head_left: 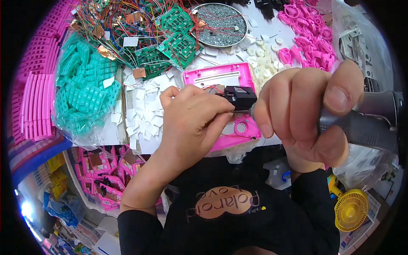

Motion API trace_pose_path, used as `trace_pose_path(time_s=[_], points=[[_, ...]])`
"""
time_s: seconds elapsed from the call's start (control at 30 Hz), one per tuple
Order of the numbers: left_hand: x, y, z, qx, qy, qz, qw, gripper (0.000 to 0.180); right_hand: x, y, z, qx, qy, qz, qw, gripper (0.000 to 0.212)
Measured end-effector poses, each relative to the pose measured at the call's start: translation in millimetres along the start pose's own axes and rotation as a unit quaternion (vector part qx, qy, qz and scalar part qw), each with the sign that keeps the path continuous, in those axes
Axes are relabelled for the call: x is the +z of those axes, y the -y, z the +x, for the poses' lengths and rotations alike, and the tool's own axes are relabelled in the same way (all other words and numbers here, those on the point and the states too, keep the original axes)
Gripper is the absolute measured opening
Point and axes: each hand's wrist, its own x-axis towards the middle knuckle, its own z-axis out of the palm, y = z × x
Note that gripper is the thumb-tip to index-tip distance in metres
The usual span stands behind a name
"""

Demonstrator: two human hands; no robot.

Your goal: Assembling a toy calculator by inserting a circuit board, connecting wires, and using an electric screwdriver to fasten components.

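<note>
My right hand (304,106) is wrapped round a grey electric screwdriver (369,123), held sideways with its nose pointing left. The driver's thin bit reaches toward a black box-shaped part (242,94) in a pink plastic housing (216,75). At the near side of that black part, the thumb and forefinger of my left hand (187,117) are pinched together by the bit's tip. Whatever they hold there is too small to make out. A pink ring (241,126) and thin wires lie in the near part of the housing.
Wired green circuit boards (178,46) and a round tray of screws (221,25) stand at the back. Turquoise keypads (87,89) fill a bag on the left, near white paper pieces (146,106). Pink parts (312,36) lie back right. A yellow fan (351,210) stands lower right.
</note>
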Motion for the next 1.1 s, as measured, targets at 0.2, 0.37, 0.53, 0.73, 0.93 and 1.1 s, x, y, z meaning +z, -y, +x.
trace_pose_path(time_s=[0.2, 0.37, 0.53, 0.73, 0.93, 1.1], points=[[4, 5, 1, 0.002, -0.018, -0.005, 1.0, 0.014, 5, -8, 0, -0.006, -0.022, -0.021, 1.0, 0.033], [6, 8, 4, 0.068, -0.03, 0.049, 0.996, 0.024, 5, -8, -1, -0.012, -0.043, -0.034, 0.998, 0.034], [3, 10, -10, 0.005, -0.044, 0.077, 0.996, 0.058, -1, -10, -5, -0.024, -0.101, -0.07, 0.992, 0.034], [16, 36, -13, 0.064, -0.015, 0.142, 0.988, 0.054, -2, -26, 0, -0.039, -0.125, -0.092, 0.987, 0.035], [19, 37, -12, 0.055, -0.029, 0.102, 0.993, 0.053, -2, -35, 0, -0.028, -0.12, -0.114, 0.986, 0.034], [20, 39, -15, 0.075, -0.042, 0.113, 0.99, 0.056, -1, -41, -1, -0.014, -0.12, -0.134, 0.984, 0.033]])
